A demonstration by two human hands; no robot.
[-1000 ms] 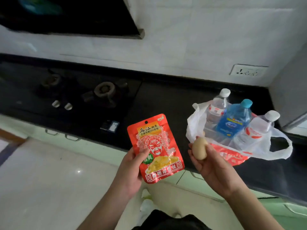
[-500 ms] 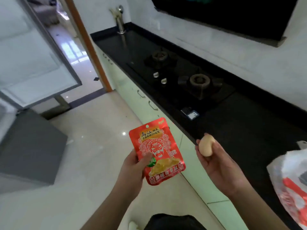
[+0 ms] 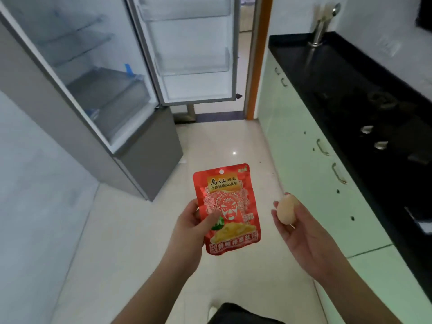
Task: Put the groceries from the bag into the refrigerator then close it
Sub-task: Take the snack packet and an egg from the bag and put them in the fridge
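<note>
A refrigerator (image 3: 98, 94) stands open at left, shelves bare, its door (image 3: 189, 52) swung wide toward the doorway. At centre, the left hand (image 3: 192, 226) pinches a red snack pouch (image 3: 228, 209) by its lower edge; beside it, the right hand (image 3: 301, 232) cradles an egg (image 3: 287, 209) in curled fingers. The dark desk (image 3: 350, 73) runs along the right; the grocery bag is out of view. The carry to the fridge appears under way; next, each item needs a reach onto a shelf or door bin, the egg set down gently.
</note>
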